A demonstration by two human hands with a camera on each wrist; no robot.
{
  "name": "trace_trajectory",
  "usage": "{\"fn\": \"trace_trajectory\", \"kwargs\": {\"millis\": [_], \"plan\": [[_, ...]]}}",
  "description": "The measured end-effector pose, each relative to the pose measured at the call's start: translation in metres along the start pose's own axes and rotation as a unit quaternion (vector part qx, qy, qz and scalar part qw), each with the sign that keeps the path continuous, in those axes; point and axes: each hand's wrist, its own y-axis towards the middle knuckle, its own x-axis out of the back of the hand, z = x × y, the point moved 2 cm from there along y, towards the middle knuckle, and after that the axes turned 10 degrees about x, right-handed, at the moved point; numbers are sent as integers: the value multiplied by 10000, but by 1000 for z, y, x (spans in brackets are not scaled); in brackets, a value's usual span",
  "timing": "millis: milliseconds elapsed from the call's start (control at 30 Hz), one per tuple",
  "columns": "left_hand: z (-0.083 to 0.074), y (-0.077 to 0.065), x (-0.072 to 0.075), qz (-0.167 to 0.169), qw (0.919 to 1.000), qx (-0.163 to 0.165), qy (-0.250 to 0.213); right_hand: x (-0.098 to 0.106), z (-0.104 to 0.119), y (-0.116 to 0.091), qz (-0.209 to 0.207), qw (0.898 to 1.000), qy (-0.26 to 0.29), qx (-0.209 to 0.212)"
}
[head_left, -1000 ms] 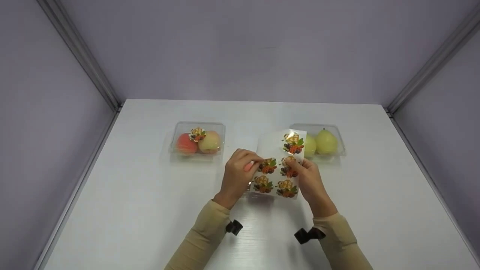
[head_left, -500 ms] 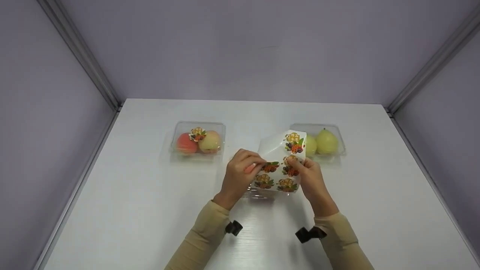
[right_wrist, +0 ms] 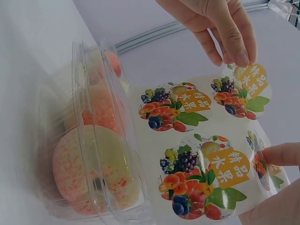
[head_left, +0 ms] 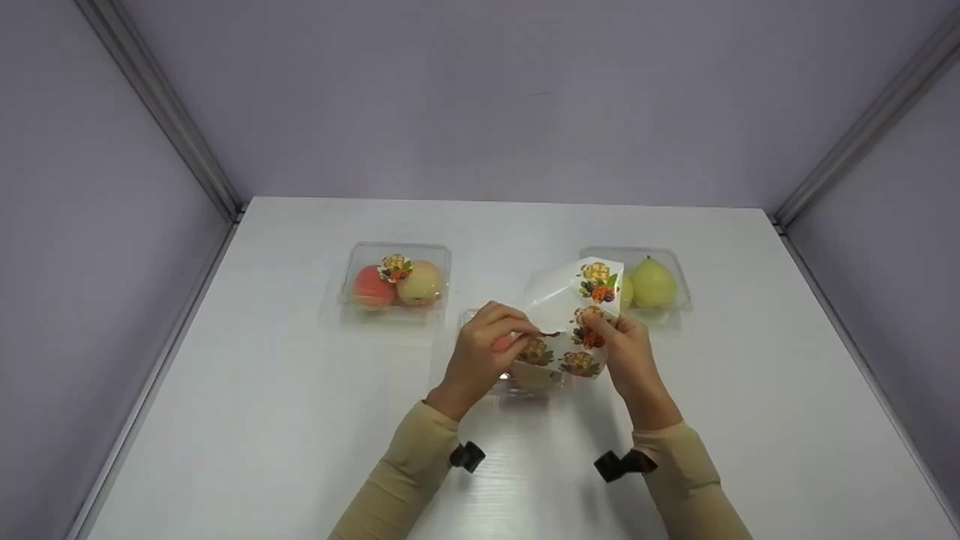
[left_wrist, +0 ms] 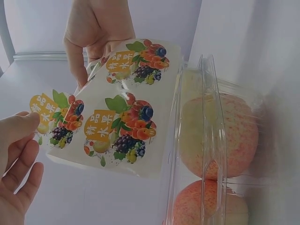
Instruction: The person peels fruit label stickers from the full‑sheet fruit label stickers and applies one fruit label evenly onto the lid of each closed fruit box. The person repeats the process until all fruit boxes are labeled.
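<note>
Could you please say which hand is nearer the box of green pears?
Right: the right hand is on the near side of the box; the left hand is farther away, to its left.

We're angling the left arm (head_left: 396, 474) and right arm (head_left: 688, 480) inward from the near side. With the left hand (head_left: 478, 356) we're pinching between thumb (right_wrist: 236, 49) and index finger (right_wrist: 250, 35), other fingers (right_wrist: 208, 46) curling loosely. With the right hand (head_left: 634, 367) we're gripping, right thumb (head_left: 600, 328) lying uppermost, its fingers mostly hiding beneath. Hands are sitting near each other, apart.
</note>
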Motion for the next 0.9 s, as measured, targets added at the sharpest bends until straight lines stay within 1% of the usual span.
{"fn": "trace_trajectory", "kwargs": {"millis": [200, 300, 667, 800, 900], "plan": [[-1, 1, 0, 86, 9999, 32, -39, 2, 0, 3, -39, 9998, -184, 14], [-2, 1, 0, 116, 9999, 27, -70, 3, -1, 4, -47, 9998, -193, 20], [-1, -1, 1, 238, 9993, 9, -286, 5, -3, 7, -125, 9997, -204, -28], [0, -2, 1, 273, 9986, 4, -446, 8, -2, 7, -53, 9999, -85, -4], [1, -3, 2, 232, 9982, -33, -558, 10, -1, 7, -49, 10000, -30, 18]]}}
